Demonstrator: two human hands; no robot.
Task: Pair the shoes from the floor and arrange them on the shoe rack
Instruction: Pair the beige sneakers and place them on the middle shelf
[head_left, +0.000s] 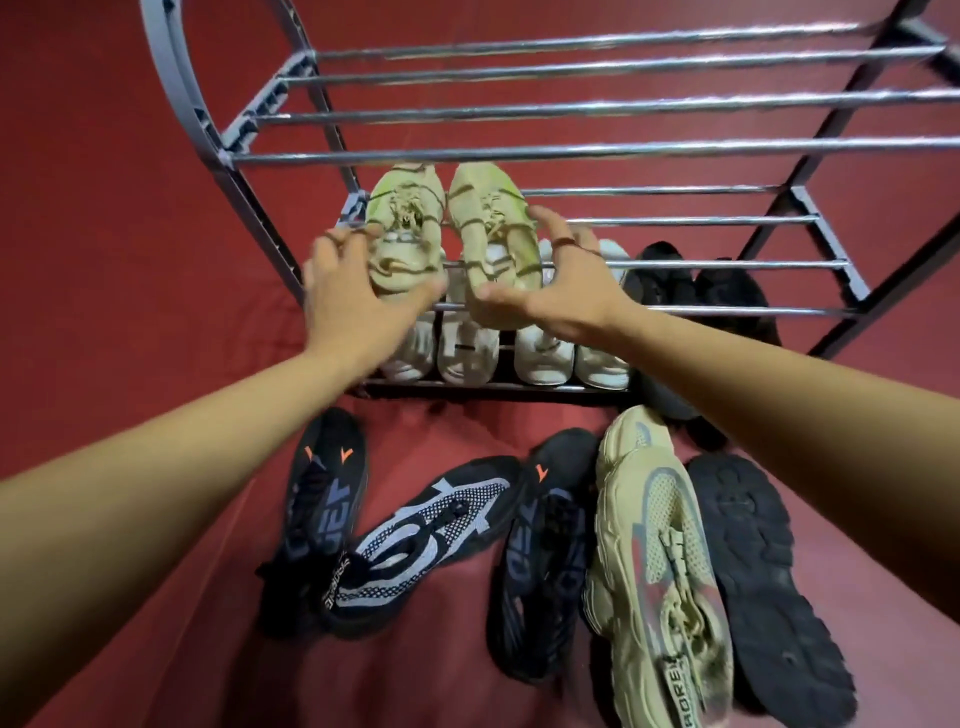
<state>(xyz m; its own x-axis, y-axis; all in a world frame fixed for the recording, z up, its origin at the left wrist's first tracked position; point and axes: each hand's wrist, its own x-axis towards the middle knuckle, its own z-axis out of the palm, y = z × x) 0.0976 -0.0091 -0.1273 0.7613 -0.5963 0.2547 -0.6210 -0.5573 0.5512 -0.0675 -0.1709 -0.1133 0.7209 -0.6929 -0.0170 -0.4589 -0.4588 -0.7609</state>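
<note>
A pair of beige, yellow-green sneakers rests side by side on the middle shelf of the grey metal shoe rack (675, 222), toes pointing away. My left hand (348, 296) wraps the heel of the left sneaker (405, 218). Thumb and fingers of my right hand (566, 286) close around the right sneaker (488, 218). On the red floor in front lie two black shoes with orange marks (322, 499) (545, 561), a black shoe with a white pattern (431, 535), a large beige sneaker (654, 561) and a black shoe turned sole up (758, 571).
The bottom shelf holds two pairs of white sneakers (462, 353) (576, 358) and a black pair (696, 291) at the right. The top shelf bars (571, 109) carry nothing. The right half of the middle shelf is bare.
</note>
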